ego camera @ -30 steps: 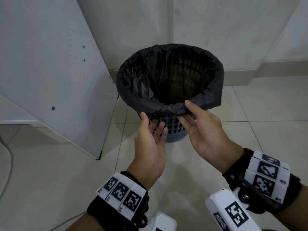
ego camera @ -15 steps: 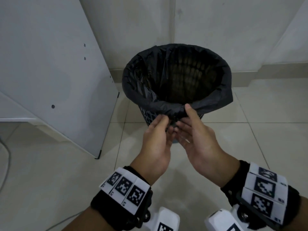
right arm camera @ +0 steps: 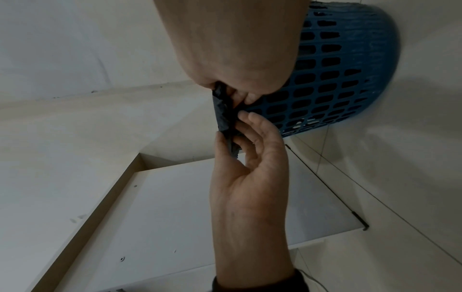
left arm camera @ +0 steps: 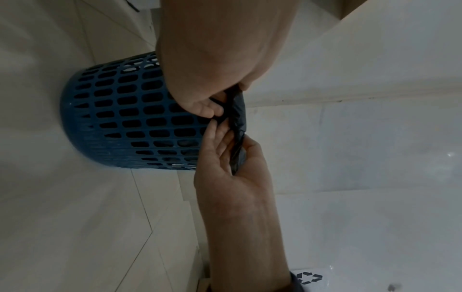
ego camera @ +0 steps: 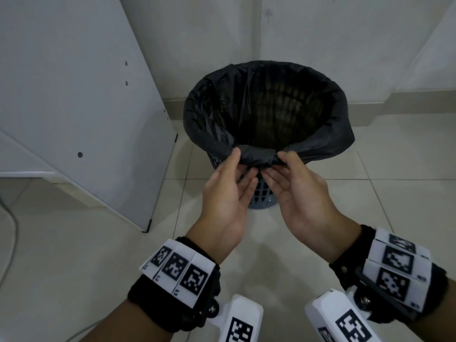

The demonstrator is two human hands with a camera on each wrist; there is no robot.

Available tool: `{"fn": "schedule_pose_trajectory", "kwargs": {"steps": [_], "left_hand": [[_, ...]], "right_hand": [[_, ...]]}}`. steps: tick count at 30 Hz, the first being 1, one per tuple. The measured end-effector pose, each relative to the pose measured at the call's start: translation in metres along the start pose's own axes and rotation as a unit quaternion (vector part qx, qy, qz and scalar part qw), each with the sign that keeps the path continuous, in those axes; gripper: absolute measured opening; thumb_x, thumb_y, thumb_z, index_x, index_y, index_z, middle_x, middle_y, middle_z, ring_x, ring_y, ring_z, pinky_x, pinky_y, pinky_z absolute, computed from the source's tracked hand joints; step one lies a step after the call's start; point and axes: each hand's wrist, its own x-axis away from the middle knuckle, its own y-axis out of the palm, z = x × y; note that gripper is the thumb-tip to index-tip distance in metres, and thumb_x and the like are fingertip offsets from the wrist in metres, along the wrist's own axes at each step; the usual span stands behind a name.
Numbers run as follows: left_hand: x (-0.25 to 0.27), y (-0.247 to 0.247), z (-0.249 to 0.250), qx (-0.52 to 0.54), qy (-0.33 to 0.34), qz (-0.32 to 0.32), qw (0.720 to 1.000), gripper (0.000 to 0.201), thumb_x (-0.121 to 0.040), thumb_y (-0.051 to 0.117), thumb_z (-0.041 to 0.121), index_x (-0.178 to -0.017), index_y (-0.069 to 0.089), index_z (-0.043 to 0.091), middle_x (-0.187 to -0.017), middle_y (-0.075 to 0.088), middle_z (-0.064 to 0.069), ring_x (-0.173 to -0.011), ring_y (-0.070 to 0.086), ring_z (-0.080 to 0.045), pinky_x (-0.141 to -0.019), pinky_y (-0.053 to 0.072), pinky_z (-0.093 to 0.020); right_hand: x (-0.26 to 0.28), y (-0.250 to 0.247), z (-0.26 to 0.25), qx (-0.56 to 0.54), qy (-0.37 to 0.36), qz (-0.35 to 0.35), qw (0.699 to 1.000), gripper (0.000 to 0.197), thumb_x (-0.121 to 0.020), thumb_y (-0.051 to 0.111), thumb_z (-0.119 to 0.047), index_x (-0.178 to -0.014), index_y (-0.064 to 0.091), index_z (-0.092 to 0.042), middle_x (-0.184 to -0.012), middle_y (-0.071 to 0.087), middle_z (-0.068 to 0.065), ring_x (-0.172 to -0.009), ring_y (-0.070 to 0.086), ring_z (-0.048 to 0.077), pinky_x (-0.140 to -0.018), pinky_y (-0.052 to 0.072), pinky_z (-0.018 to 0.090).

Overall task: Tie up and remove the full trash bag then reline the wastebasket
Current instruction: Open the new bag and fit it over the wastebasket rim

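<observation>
A black trash bag lines a blue slotted wastebasket standing on the tiled floor; its edge is folded over the rim. My left hand pinches the near folded edge, thumb on top and fingers underneath. My right hand pinches the same edge just to the right. In the left wrist view, the left hand and right hand hold the bunched bag edge beside the basket. The right wrist view shows that same edge against the basket. I cannot see what lies inside the bag.
A white board panel leans close to the basket's left side. Walls and a skirting meet in a corner right behind the basket. A cable lies on the floor at far left. A sheet with a recycling symbol lies nearby.
The left hand rose from below the rim and took hold of the bag edge. Both hands met at the near rim, then spread slightly apart along it.
</observation>
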Motion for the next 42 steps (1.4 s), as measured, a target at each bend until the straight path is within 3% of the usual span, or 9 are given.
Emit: {"fn": "schedule_pose_trajectory", "kwargs": {"steps": [5, 14, 17, 20, 26, 31, 34, 39, 42], "left_hand": [[-0.001, 0.004, 0.005, 0.026, -0.008, 0.0, 1.0, 0.032, -0.096, 0.066, 0.021, -0.125, 0.067, 0.008, -0.118, 0.075, -0.007, -0.105, 0.071, -0.013, -0.087, 0.058, -0.022], [-0.001, 0.004, 0.005, 0.07, -0.004, -0.01, 0.997, 0.037, -0.097, 0.065, 0.017, -0.132, 0.063, 0.008, -0.122, 0.072, -0.008, -0.096, 0.071, -0.011, -0.083, 0.059, -0.02], [-0.002, 0.004, 0.006, 0.074, 0.0, -0.007, 0.997, 0.036, -0.096, 0.065, 0.013, -0.131, 0.063, 0.007, -0.112, 0.072, -0.005, -0.095, 0.07, -0.012, -0.081, 0.059, -0.022], [-0.002, 0.003, 0.008, 0.066, 0.001, -0.006, 0.998, 0.038, -0.095, 0.065, 0.01, -0.133, 0.062, 0.006, -0.114, 0.072, -0.005, -0.096, 0.07, -0.013, -0.085, 0.059, -0.024], [-0.007, -0.004, 0.014, 0.073, 0.018, -0.008, 0.997, 0.038, -0.095, 0.063, 0.005, -0.133, 0.061, 0.007, -0.115, 0.072, -0.008, -0.098, 0.072, -0.017, -0.086, 0.061, -0.028], [-0.01, -0.006, 0.018, 0.06, 0.036, -0.002, 0.998, 0.033, -0.096, 0.059, 0.0, -0.128, 0.063, 0.004, -0.11, 0.072, -0.007, -0.101, 0.069, -0.018, -0.085, 0.061, -0.03], [-0.01, -0.005, 0.021, 0.052, 0.032, 0.006, 0.998, 0.037, -0.093, 0.062, -0.002, -0.13, 0.062, 0.002, -0.111, 0.074, -0.01, -0.101, 0.071, -0.019, -0.085, 0.061, -0.03], [-0.009, -0.005, 0.022, 0.042, 0.048, 0.019, 0.998, 0.068, -0.086, 0.07, -0.006, -0.14, 0.043, 0.024, -0.112, 0.074, -0.012, -0.102, 0.074, -0.023, -0.092, 0.059, -0.036], [-0.011, -0.007, 0.026, 0.034, 0.025, 0.007, 0.999, 0.044, -0.092, 0.072, 0.016, -0.134, 0.059, 0.016, -0.115, 0.075, -0.005, -0.103, 0.073, -0.017, -0.099, 0.055, -0.033]], "right_hand": [[-0.002, 0.0, -0.001, -0.024, -0.001, -0.01, 1.0, 0.02, -0.092, 0.062, -0.008, -0.11, 0.064, 0.001, -0.108, 0.07, 0.021, -0.1, 0.07, 0.025, -0.091, 0.057, 0.03], [0.0, -0.001, -0.002, -0.027, 0.008, -0.005, 1.0, 0.019, -0.091, 0.064, -0.009, -0.108, 0.065, -0.001, -0.11, 0.072, 0.021, -0.102, 0.072, 0.025, -0.092, 0.057, 0.031], [0.0, -0.001, -0.002, -0.018, 0.001, 0.01, 1.0, 0.018, -0.09, 0.065, -0.01, -0.107, 0.065, -0.003, -0.096, 0.075, 0.013, -0.091, 0.073, 0.02, -0.089, 0.058, 0.028], [-0.001, -0.001, -0.003, -0.014, -0.001, 0.021, 1.0, 0.015, -0.09, 0.065, -0.01, -0.104, 0.063, -0.006, -0.084, 0.071, 0.006, -0.081, 0.07, 0.014, -0.088, 0.058, 0.026], [0.0, 0.001, 0.001, -0.023, 0.018, -0.008, 1.0, 0.023, -0.09, 0.063, -0.006, -0.113, 0.064, -0.001, -0.115, 0.071, 0.021, -0.101, 0.071, 0.022, -0.091, 0.057, 0.031], [0.001, 0.004, 0.007, -0.024, 0.003, 0.012, 1.0, 0.036, -0.09, 0.065, -0.006, -0.122, 0.06, 0.007, -0.115, 0.07, 0.022, -0.104, 0.071, 0.024, -0.088, 0.058, 0.029], [-0.001, 0.006, 0.007, -0.03, -0.011, 0.031, 0.999, 0.033, -0.089, 0.066, -0.005, -0.12, 0.061, 0.006, -0.107, 0.073, 0.019, -0.092, 0.074, 0.02, -0.087, 0.059, 0.03], [-0.008, 0.006, -0.004, -0.007, -0.022, 0.044, 0.999, 0.008, -0.089, 0.064, -0.005, -0.097, 0.063, -0.005, -0.078, 0.069, 0.005, -0.071, 0.07, 0.012, -0.087, 0.059, 0.032], [-0.012, 0.006, -0.011, 0.005, -0.012, 0.043, 0.999, 0.002, -0.089, 0.064, -0.006, -0.089, 0.062, -0.007, -0.079, 0.068, 0.006, -0.074, 0.067, 0.015, -0.086, 0.06, 0.032]]}}
